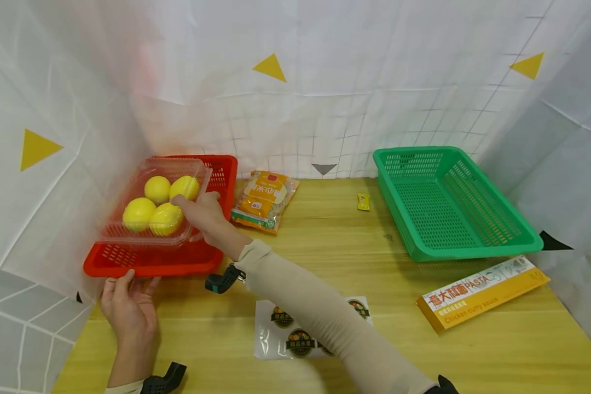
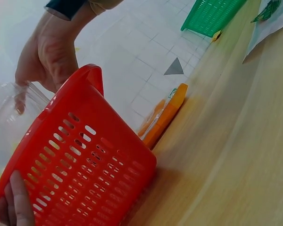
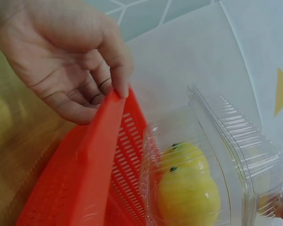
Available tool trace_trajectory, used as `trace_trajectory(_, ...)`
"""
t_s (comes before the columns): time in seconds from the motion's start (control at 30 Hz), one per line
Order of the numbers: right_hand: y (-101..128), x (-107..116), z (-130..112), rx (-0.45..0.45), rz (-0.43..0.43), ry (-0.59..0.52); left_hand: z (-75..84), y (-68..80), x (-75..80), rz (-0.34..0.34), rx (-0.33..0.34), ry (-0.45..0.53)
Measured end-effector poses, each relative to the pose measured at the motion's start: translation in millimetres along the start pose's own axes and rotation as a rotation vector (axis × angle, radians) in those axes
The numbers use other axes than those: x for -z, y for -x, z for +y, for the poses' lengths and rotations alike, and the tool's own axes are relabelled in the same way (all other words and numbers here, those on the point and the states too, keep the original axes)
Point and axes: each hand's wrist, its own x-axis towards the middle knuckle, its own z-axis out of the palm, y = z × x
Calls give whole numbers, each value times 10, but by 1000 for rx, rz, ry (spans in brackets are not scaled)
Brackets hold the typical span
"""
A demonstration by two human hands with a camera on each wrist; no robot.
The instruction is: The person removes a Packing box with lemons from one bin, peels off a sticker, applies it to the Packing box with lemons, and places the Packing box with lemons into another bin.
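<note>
meanwhile right hand (image 1: 204, 214) holds lemon box (image 1: 160, 210); left hand (image 1: 128, 306) grips red basket (image 1: 152, 261).

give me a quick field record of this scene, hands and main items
left hand: grips the near rim of the red basket
right hand: holds the clear clamshell box over the red basket
box contents: four yellow lemons
green basket: right side of the wooden table, nothing visible inside
also on the table: pasta box, snack bag, sticker sheet, small yellow sachet

Lemon box (image 1: 160, 205) in left basket (image 1: 128, 262); other basket (image 1: 453, 202) right.
</note>
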Motion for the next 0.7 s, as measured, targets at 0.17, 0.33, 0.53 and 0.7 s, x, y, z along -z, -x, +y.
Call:
trace_trajectory(0.17, 40, 39, -51, 21, -10, -10, -7, -1, 4, -16, -3, 0)
trace_trajectory(0.33, 62, 88, -90, 30, -27, -19, 2, -3, -17, -16, 0, 24)
trace_trajectory(0.53, 102, 136, -134, 31, -36, -22, 3, -9, -20, -14, 2, 32)
trace_trajectory(0.7, 122, 165, -141, 23, -39, -15, -7, -7, -13, 0, 8, 31)
